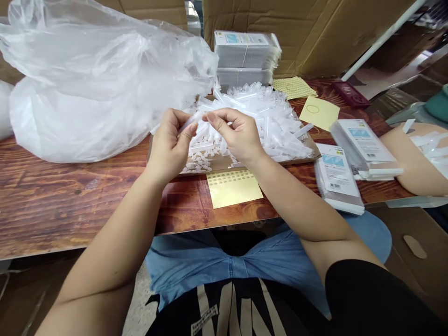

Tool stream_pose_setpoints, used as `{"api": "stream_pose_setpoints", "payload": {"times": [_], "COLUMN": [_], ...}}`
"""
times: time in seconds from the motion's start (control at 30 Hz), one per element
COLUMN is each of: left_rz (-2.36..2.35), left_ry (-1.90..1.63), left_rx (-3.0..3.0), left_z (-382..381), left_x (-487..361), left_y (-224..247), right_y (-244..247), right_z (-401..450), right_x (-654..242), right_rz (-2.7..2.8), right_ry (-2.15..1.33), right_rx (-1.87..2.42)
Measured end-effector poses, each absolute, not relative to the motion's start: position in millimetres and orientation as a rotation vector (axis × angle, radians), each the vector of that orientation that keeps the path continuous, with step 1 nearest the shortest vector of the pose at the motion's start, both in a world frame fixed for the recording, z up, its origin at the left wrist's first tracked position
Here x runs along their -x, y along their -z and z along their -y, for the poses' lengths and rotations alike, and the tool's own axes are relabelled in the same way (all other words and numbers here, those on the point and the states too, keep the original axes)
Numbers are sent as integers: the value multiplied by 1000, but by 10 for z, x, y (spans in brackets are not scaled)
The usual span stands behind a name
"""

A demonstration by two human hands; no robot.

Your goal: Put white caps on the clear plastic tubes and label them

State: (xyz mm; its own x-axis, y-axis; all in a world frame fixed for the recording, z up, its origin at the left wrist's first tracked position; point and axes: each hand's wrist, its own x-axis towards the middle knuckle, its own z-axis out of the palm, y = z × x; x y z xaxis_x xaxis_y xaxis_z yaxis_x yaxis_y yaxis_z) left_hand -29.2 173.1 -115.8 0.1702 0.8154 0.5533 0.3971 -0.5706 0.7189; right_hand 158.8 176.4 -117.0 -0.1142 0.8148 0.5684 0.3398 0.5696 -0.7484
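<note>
Left hand [171,142] grasping clear tube [190,121]; right hand [241,133] at tube's end, grip unclear. Slack pinch could drop tube near cardboard tray's [220,164] front edge.

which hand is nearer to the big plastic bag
Left. The left hand is just beside the plastic bag; the right hand is farther away, past the left hand.

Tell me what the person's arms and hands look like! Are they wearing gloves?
No gloves! The left hand and right hand are both bare, and no rings, watch or bracelets show. Both forearms are uncovered too. On the right arm there's a short, plain black sleeve. No sleeve shows on the left arm.
</note>
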Motion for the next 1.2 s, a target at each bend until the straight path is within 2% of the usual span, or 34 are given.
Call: {"api": "stream_pose_setpoints", "payload": {"times": [0.13,0.27,0.37,0.47,0.57,0.7,0.8,0.93,1.2], "left_rz": [-1336,-1337,-1258,-1227,-1219,-1085,-949,-861,-806], "left_ry": [-1492,-1651,-1716,-1686,-1556,-1380,-1323,-1246,-1199], "left_rx": [-2034,-1978,-1956,-1956,-1925,-1756,-1640,-1601,-1599], "left_z": [-1865,-1953,-1985,-1984,-1946,-1866,-1809,-1737,-1703], "left_x": [473,574,580,549,492,402,350,300,249], "left_y": [1209,1262,1299,1329,1328,1265,1196,1132,1158], "right_y": [977,776,736,762,818,983,1131,1196,1124], "right_z": [-1906,-1988,-2014,-2050,-2099,-2109,-2042,-1923,-1793], "right_x": [-1654,-1538,-1408,-1377,-1498,-1757,-1880,-1923,-1889], "right_rz": [2342,2962,3160,3241,3045,2239,1736,1463,1484], "right_ry": [-218,170,381,410,162,-573,-941,-1058,-1017], "right_rx": [1188,1291,1208,1112,1109,1030,817,759,776]}}
